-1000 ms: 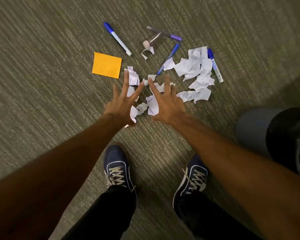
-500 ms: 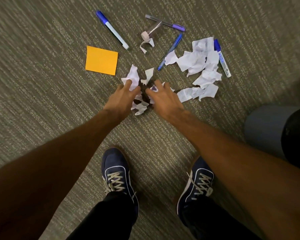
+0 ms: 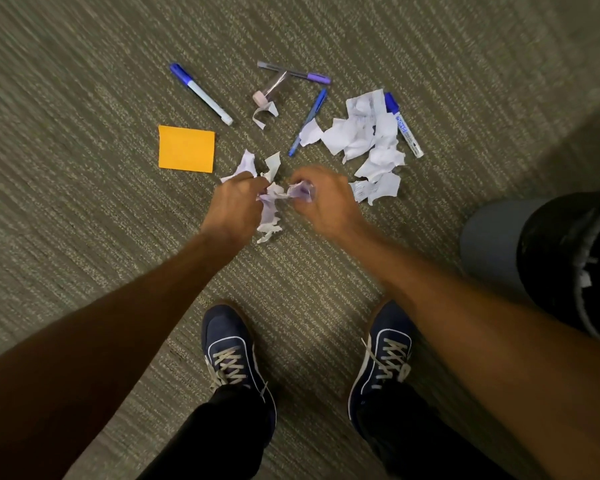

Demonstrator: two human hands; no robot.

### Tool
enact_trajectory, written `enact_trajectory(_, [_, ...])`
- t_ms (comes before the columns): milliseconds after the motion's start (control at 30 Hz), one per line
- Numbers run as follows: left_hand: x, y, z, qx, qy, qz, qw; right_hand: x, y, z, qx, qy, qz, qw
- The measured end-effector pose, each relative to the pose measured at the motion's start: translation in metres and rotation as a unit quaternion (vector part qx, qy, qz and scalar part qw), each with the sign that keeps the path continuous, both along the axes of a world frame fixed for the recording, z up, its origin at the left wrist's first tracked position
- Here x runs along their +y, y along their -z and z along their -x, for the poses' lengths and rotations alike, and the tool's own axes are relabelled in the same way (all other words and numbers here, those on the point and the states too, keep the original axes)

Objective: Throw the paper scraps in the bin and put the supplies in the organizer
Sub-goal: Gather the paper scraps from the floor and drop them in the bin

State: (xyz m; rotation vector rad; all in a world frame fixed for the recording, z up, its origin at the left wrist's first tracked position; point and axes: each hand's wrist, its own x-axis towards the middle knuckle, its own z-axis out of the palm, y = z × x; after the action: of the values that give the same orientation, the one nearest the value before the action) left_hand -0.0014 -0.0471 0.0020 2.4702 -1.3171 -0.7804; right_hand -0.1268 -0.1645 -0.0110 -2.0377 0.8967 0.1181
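Your carpet (image 3: pixel 84 98) fills the frame, and the bin (image 3: pixel 548 258) at the right edge is cut off, its dark liner showing a few pale bits inside. Your two navy shoes (image 3: pixel 231 355) stand at the bottom centre, legs running out of frame. Your left hand (image 3: pixel 234 206) and right hand (image 3: pixel 326 199) meet at centre, both with fingers curled closed around a bunch of paper scraps (image 3: pixel 274 202); loose ends hang below and poke out above the left knuckles, and how much each palm holds is hidden. A larger heap of torn paper (image 3: pixel 368 140) lies at centre right, with faint printing too small to read. An orange sticky pad (image 3: pixel 186 149) lies left of centre. At upper left is a white marker with a blue cap (image 3: pixel 201 94). A second blue-capped marker (image 3: pixel 404 124) touches the heap's right side; its blue label is blurred and unreadable. A blue pen (image 3: pixel 308 121) lies partly under a scrap, a purple pen (image 3: pixel 294 73) above it, and a small clear tube (image 3: pixel 272 89), hard to identify, between them.
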Motion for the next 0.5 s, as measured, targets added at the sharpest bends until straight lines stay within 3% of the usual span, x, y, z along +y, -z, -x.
enact_trajectory(267, [-0.044,-0.086,0.028,0.047,-0.109,0.072,0.990,-0.025,-0.084,0.038,-0.080,0.207,-0.070,0.973])
enact_trajectory(500, [-0.111,-0.163,0.078,0.072,-0.052,0.105,0.991,-0.056,-0.161,0.099,-0.157,0.334,-0.065,0.927])
